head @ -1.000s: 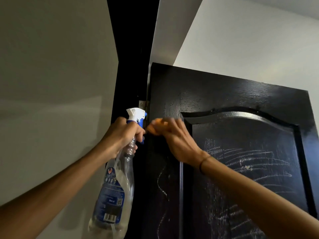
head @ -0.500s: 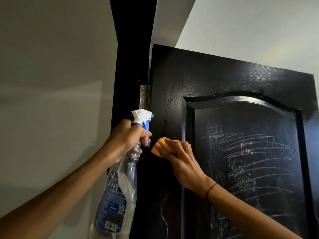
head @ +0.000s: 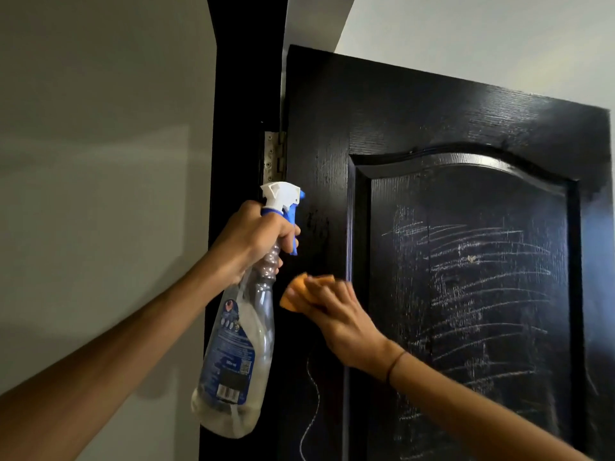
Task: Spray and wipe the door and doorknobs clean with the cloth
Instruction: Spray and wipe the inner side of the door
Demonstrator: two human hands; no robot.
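Note:
A black wooden door (head: 416, 114) fills the right half of the view, its arched panel covered in white chalk-like scribbles. My left hand (head: 249, 241) grips the neck of a clear spray bottle (head: 239, 344) with a white and blue trigger head, held upright beside the hinge edge. My right hand (head: 336, 314) presses an orange cloth (head: 294, 292) flat against the door's left stile, just below and right of the bottle's nozzle. No doorknob is in view.
A metal hinge (head: 274, 158) joins the door to the black frame (head: 243, 94). A pale wall (head: 100, 161) lies to the left and a light ceiling above. A thin white squiggle (head: 312, 404) runs down the stile below the cloth.
My right hand has slid the cloth down the left stile from near the panel's top corner. The view has tilted up a little, showing more of the hinge.

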